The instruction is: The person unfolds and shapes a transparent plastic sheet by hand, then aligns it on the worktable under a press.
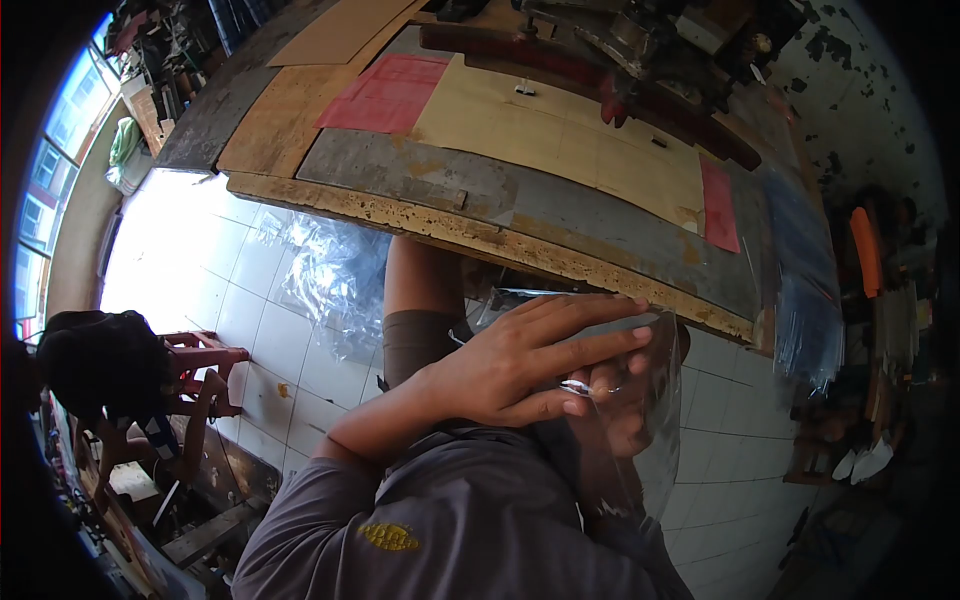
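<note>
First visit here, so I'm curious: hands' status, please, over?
Left hand: fingers extended, at clear plastic film. Right hand: behind film, grip unclear. Bench edge just beyond.

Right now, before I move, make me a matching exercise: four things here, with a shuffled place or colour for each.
1. clear sheet
2. crumpled plastic
3. stool
4. yellow sheet

A. red
B. flat on the worktable
C. at the left hand and right hand
D. heaped on the tiled floor

Pairs: 1-C, 2-D, 3-A, 4-B.

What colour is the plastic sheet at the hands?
Colourless: the plastic sheet is see-through with pale glints, best seen in the head view.
</note>
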The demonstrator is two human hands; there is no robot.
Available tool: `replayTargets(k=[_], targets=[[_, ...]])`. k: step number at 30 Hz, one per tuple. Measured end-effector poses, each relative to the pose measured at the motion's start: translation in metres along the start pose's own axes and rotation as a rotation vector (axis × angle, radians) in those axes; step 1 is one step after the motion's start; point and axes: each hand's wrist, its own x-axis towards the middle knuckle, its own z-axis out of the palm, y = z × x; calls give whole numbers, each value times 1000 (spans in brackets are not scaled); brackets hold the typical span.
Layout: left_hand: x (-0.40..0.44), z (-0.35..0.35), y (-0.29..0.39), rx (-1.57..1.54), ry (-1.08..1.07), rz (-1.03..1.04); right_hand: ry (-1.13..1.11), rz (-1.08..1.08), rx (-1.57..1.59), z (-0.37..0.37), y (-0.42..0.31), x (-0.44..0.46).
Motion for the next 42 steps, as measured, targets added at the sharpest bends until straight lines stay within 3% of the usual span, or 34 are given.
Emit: replayTargets(k=[4, 8, 10, 12, 15, 18, 20, 22, 28, 31, 33, 35, 37, 39, 42], targets=[[-8, 1, -4, 4, 93, 23, -101, -4, -183, -7, -1, -2], [-25, -5, 1, 79, 201, 65, 39, 69, -362, 15, 2, -7], [-34, -10, 6, 112, 254, 56, -190, 132, -444, 10, 2, 3], [-48, -15, 13, 200, 319, 21, -269, 233, -462, 16, 5, 8], [-80, -27, 22, 289, 549, -82, -426, 420, -561, 8, 19, 1], [-121, -56, 29, 354, 915, -147, -471, 410, -508, 8, 44, -5], [-138, -102, 50, 772, 1036, -350, -446, 559, -521, 8, 46, -14], [-184, -148, 60, 771, 1197, -405, -415, 637, -593, 0, 46, -21], [-247, -204, 119, 994, 1102, -433, -165, 621, -1031, -34, 24, -28], [-253, -209, 114, 1144, 1037, -566, 80, 391, -1218, -53, 4, -32], [-291, -214, 93, 1249, 1026, -861, 143, 192, -1291, -68, -17, -39], [-295, -212, 66, 1381, 851, -1048, 189, 29, -1473, -75, -30, -37], [-306, -213, 41, 1431, 762, -963, 195, -75, -1756, -77, -39, -32], [-327, -209, 22, 1361, 775, -1049, 146, -124, -2137, -78, -46, -21], [-365, -198, 0, 1270, 818, -1138, 176, 0, -2315, -97, -45, -23]])
